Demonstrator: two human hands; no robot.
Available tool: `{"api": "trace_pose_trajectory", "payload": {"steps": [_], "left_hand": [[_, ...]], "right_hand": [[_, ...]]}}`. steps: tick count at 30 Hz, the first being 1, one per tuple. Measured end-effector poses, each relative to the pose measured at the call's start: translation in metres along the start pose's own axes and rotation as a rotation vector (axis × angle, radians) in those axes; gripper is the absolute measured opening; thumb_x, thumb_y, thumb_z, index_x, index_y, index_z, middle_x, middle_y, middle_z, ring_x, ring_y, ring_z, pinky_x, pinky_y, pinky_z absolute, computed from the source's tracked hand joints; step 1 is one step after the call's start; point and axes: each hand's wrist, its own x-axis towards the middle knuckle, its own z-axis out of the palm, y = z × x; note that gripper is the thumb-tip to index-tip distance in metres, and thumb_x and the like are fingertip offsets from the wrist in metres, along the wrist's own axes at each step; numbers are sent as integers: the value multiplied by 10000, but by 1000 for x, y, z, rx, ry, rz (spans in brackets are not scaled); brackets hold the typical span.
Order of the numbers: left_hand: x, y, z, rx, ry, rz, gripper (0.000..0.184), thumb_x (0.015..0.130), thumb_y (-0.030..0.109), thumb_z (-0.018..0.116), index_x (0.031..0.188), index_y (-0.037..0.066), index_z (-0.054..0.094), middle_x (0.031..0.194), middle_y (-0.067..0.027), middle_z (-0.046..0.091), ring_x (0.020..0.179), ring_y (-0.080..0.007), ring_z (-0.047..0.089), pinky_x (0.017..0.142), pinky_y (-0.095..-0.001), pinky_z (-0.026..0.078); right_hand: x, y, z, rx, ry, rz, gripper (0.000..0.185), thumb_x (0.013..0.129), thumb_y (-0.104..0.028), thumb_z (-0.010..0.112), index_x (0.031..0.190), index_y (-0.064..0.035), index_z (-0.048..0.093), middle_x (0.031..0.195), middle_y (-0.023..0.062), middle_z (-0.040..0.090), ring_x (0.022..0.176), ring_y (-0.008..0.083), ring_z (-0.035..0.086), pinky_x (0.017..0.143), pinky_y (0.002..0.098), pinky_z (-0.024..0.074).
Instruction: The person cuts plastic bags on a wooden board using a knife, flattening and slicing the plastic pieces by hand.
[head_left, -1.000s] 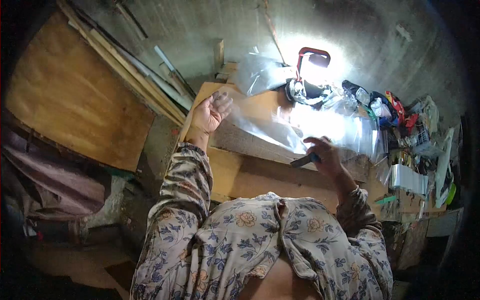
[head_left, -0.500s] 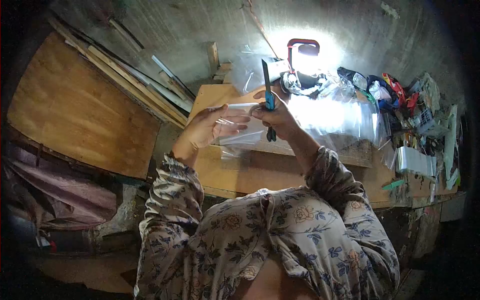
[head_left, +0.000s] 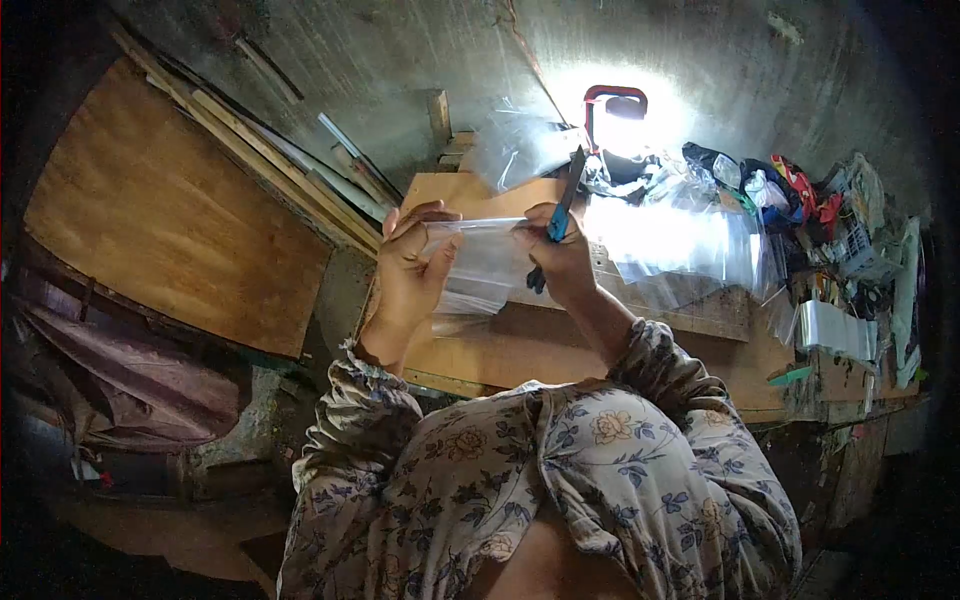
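Observation:
A piece of clear plastic film (head_left: 480, 250) stretches between my two hands above the wooden workbench. My left hand (head_left: 413, 260) is closed on the film's left edge, thumb in front and fingers behind. At the upper right corner, my right hand (head_left: 562, 262) pinches the film between thumb and fingers. That same hand also grips a blue-and-black bladed tool (head_left: 560, 222), its long dark blade pointing up and its black end showing below the fist. Whether it is a knife or scissors, I cannot tell.
A bright lamp (head_left: 617, 120) shines at the back. Clear plastic sheets (head_left: 690, 250) lie on the wooden bench (head_left: 600, 350), with cluttered bags and a basket (head_left: 858, 245) at right. A green-handled item (head_left: 790, 376) lies near the front edge. Boards (head_left: 180, 210) lean at left.
My left hand has turned upright and closed on the film, which is now held tauter. The bladed tool has tilted to the right in my right hand. The view has shifted slightly.

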Motion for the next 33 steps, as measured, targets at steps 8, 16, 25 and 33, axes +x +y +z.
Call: {"api": "trace_pose_trajectory", "payload": {"steps": [8, 16, 25, 33], "left_hand": [[-2, -9, 13, -102, -6, -5, 75, 745, 55, 640, 814, 31, 624, 839, -88, 632, 782, -182, 588, 712, -287, 438], [0, 1, 13, -86, -38, -80, 108, 713, 28, 629, 819, 10, 630, 815, -154, 615, 763, -291, 587, 668, -334, 451], [-5, -11, 20, -131, 39, 40, 133, 689, 80, 660, 810, 32, 633, 798, -149, 618, 756, -311, 580, 682, -354, 451], [-35, -50, 47, -126, 162, -84, 116, 721, 74, 635, 831, 38, 625, 790, -128, 624, 740, -295, 593, 685, -333, 458]], "right_hand": [[36, -36, -3, -917, -358, -399, 240, 716, -136, 650, 874, 17, 556, 835, 120, 568, 799, 257, 554, 727, 333, 418], [40, -32, 5, -1044, -463, -607, 215, 681, -109, 641, 840, 3, 550, 805, 143, 559, 781, 318, 536, 706, 373, 409], [50, -54, 15, -1075, -500, -623, 196, 702, -118, 647, 772, 20, 528, 744, 155, 535, 677, 319, 529, 610, 358, 418], [78, -134, 41, -1279, -484, -614, 215, 746, -179, 623, 808, 15, 555, 736, 141, 548, 665, 274, 545, 606, 343, 426]]}}
